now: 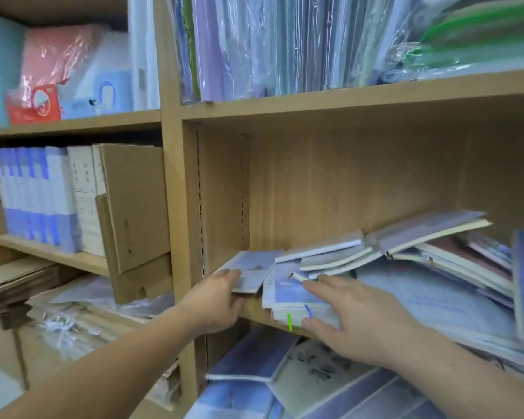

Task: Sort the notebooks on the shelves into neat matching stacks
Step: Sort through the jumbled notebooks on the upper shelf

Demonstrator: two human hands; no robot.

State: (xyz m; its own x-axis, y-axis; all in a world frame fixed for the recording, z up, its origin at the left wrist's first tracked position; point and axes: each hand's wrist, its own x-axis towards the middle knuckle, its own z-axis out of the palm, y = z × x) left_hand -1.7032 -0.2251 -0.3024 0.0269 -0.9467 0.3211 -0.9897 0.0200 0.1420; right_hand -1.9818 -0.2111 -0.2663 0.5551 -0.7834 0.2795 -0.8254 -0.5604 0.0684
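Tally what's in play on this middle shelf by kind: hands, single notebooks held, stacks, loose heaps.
Hands: 2, the left hand and the right hand
Single notebooks held: 1, the pale blue notebook pinched by the left hand
Stacks: 1, the small stack gripped by the right hand
Loose heaps: 1, the jumbled heap behind, too blurred to count its notebooks
Total: 5

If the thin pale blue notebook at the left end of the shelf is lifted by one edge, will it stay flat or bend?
Probably it bends: the thin pale blue notebook looks soft-covered, and similar notebooks beside it sag in their pile. It seems light, since the left hand pinches it by one corner. The right hand grips a separate blue stack.
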